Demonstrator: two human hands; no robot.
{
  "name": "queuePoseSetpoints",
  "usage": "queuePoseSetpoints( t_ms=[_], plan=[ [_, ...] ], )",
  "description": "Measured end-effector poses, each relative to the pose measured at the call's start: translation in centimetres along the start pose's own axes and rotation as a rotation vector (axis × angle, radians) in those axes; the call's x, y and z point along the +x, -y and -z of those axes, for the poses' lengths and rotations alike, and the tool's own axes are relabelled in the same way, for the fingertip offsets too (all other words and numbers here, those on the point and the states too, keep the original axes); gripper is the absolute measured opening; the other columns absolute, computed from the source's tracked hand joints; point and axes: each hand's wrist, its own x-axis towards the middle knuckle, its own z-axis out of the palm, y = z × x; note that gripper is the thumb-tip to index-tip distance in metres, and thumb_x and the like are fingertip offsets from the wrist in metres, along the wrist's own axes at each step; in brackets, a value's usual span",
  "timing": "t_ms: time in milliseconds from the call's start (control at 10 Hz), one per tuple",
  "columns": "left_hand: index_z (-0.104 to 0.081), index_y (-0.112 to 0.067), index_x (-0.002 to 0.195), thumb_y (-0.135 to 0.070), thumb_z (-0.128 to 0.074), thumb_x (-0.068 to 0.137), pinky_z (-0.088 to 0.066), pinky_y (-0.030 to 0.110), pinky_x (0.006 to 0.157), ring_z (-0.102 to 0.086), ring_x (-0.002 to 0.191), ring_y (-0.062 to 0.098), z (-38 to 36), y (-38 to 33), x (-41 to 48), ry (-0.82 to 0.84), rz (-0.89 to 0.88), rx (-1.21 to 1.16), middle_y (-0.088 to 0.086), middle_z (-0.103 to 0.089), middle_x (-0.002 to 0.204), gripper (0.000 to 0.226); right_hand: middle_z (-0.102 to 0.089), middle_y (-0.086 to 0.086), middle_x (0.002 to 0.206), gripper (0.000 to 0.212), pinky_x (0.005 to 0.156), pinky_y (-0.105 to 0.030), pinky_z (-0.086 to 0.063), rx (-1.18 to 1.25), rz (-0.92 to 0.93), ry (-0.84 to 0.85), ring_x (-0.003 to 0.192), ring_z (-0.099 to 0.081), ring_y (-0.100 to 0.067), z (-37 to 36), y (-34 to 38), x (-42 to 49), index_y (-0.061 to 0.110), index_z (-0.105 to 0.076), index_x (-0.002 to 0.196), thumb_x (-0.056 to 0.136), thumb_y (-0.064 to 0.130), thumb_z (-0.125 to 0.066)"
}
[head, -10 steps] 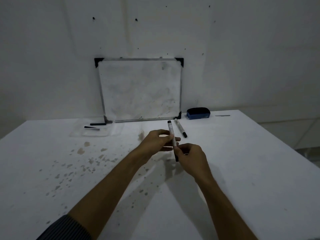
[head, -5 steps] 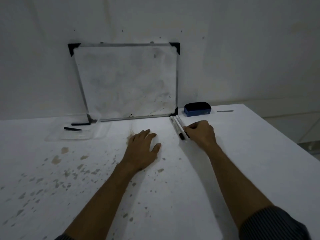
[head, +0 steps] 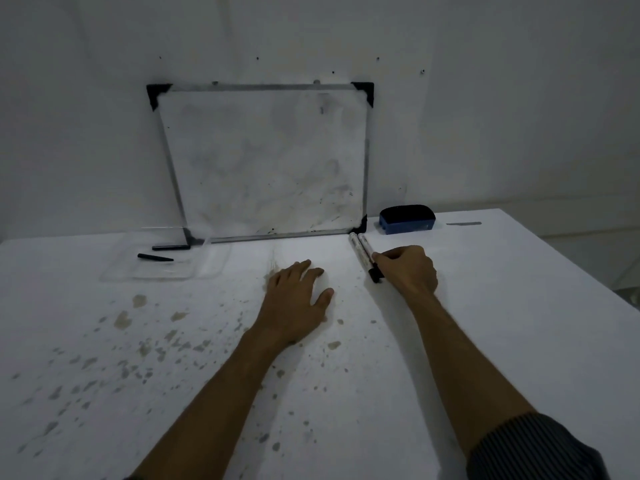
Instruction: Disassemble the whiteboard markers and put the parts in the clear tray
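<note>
- Head view looks down on a white stained table (head: 485, 341) with a whiteboard (head: 266, 161) leaning against the wall at its far edge; every place below is given from that whiteboard.
- Two whiteboard markers (head: 362, 252) lie side by side, touching each other, on the table just in front of the whiteboard's lower right corner, their far ends almost at that corner and their dark caps pointing toward the person.
- Right hand (head: 408, 270) rests on the table just right of the markers, in front of the whiteboard's right edge. Its fingers are curled in, and the fingertips (head: 378, 258) touch the near part of the right-hand marker; whether they actually pinch it cannot be told.
- Left hand (head: 294, 299) lies palm down on the table in front of the whiteboard's middle, fingers extended and slightly apart, thumb out to the side, holding nothing.
- Clear tray (head: 207, 268) sits in front of the whiteboard's lower left corner, with two slim black parts (head: 155, 257) in it.
- Blue eraser (head: 407, 220) stands just right of the lower right corner.
</note>
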Motion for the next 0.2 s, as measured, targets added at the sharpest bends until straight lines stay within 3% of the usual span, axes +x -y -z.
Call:
queuePoseSetpoints(
  t_ms=[100,200],
  plan=[
    [-0.048,-0.022,0.152,-0.050,-0.048,0.105,-0.008,0.043,0.127,-0.027,0.156,0.023,0.2,0.0,0.0,-0.001,0.007,-0.052,0.003,-0.035,0.168,0.055,-0.078,-0.006,0.109,0.033,0.076,-0.029,-0.051,0.110,-0.004,-0.038,0.099,-0.071,-0.025,0.0,-0.7,-0.7,0.015,-0.078,0.111,0.088,0.039,-0.076],
    [-0.055,-0.018,0.145,-0.043,-0.054,0.105,-0.026,0.036,0.122,-0.042,0.146,0.022,0.7,-0.1,-0.5,-0.037,0.012,-0.169,0.003,-0.050,0.156,0.047,-0.077,-0.007,0.112,0.028,0.086,-0.033,-0.056,0.210,0.039,-0.060,0.100,-0.070,-0.023,0.3,-0.8,-2.1,0.012,-0.075,0.115,0.092,0.028,-0.073]
  ],
)
